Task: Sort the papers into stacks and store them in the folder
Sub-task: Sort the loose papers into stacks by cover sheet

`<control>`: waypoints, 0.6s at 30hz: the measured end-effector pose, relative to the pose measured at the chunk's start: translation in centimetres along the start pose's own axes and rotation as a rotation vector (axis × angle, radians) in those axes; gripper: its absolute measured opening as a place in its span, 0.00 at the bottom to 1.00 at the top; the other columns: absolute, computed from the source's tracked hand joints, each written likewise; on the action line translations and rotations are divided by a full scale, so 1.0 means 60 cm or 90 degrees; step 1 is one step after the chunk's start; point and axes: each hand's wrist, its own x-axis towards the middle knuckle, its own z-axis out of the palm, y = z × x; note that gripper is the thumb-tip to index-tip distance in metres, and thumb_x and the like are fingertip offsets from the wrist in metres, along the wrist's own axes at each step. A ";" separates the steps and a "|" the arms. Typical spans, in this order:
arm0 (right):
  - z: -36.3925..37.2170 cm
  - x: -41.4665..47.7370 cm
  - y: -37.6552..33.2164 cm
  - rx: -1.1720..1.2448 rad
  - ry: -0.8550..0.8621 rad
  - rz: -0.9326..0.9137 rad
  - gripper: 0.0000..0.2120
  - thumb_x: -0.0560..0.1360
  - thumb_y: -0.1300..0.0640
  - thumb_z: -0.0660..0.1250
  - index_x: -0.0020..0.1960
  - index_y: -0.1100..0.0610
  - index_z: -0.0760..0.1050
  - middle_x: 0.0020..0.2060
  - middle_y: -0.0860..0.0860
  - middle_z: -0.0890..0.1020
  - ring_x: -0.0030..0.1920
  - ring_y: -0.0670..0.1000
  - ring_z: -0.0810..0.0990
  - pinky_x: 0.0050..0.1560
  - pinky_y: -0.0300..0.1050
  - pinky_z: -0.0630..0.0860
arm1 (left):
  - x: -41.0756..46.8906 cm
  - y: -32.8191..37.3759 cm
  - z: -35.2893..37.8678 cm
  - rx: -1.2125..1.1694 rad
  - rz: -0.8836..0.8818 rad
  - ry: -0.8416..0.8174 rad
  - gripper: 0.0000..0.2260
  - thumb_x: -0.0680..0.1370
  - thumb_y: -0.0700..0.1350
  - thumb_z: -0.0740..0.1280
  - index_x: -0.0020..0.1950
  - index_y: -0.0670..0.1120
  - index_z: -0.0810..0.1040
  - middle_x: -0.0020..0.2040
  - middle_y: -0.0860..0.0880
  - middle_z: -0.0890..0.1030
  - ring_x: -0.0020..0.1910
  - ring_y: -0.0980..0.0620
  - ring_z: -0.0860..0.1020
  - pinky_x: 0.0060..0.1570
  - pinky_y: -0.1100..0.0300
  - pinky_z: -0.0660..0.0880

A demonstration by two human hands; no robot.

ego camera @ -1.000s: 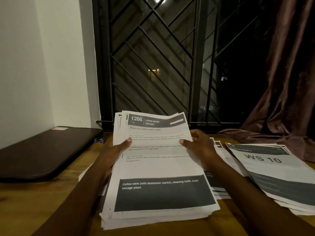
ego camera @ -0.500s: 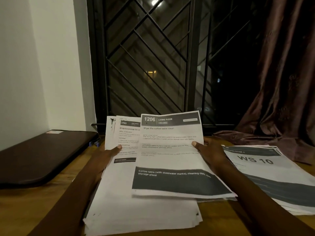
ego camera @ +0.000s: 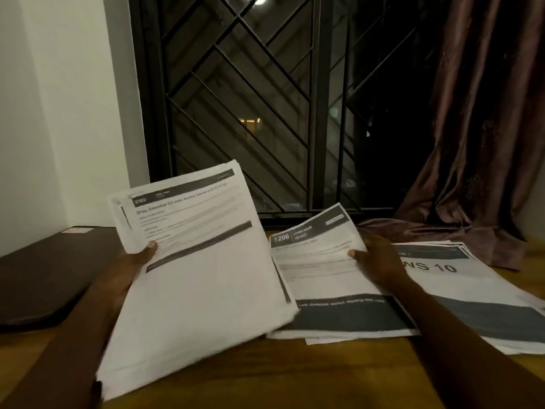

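Note:
My left hand (ego camera: 129,264) grips a thick bundle of printed sheets (ego camera: 200,278), tilted up off the wooden table, its top page headed "3703". My right hand (ego camera: 380,261) holds the single "1206" sheet (ego camera: 321,261) by its right edge, low over a small stack (ego camera: 348,320) in the middle of the table. Right of that lies another stack topped by a "WS 10" page (ego camera: 460,278). A dark flat folder (ego camera: 44,278) lies closed at the left, beside the wall.
The wooden table (ego camera: 295,376) shows bare wood in front of the stacks. A barred window (ego camera: 250,113) stands behind, and a brown curtain (ego camera: 477,128) drapes onto the table's back right corner. A white wall runs along the left.
My right hand has carried the "1206" sheet off the bundle to the right and down onto the middle stack. My left hand has lifted and tilted the remaining bundle to the left.

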 end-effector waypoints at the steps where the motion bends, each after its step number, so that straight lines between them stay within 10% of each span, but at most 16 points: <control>1: 0.012 0.001 0.007 -0.046 -0.017 0.021 0.14 0.69 0.46 0.67 0.50 0.51 0.79 0.45 0.50 0.82 0.44 0.52 0.81 0.45 0.43 0.77 | 0.000 -0.003 0.007 -0.003 -0.008 -0.012 0.18 0.81 0.41 0.62 0.71 0.45 0.71 0.65 0.42 0.78 0.65 0.39 0.75 0.69 0.40 0.66; 6: 0.032 -0.014 -0.036 -0.181 0.057 -0.062 0.24 0.72 0.56 0.72 0.64 0.58 0.70 0.56 0.56 0.79 0.56 0.57 0.77 0.53 0.49 0.74 | 0.003 -0.014 0.028 -0.001 -0.019 -0.042 0.17 0.81 0.36 0.59 0.71 0.43 0.71 0.65 0.40 0.77 0.63 0.38 0.75 0.64 0.44 0.71; 13: 0.063 -0.084 -0.167 0.304 -0.195 0.025 0.13 0.78 0.45 0.63 0.52 0.54 0.76 0.42 0.51 0.83 0.39 0.48 0.81 0.35 0.36 0.77 | 0.011 -0.022 0.048 -0.020 -0.004 -0.064 0.20 0.81 0.31 0.55 0.75 0.37 0.64 0.71 0.38 0.71 0.68 0.36 0.71 0.66 0.46 0.72; 18: 0.083 -0.100 -0.186 0.244 -0.148 0.005 0.17 0.69 0.48 0.74 0.52 0.51 0.72 0.43 0.45 0.79 0.40 0.43 0.79 0.30 0.33 0.72 | -0.006 -0.017 0.060 -0.011 -0.011 -0.087 0.20 0.82 0.34 0.57 0.74 0.38 0.66 0.69 0.37 0.74 0.67 0.35 0.73 0.62 0.45 0.75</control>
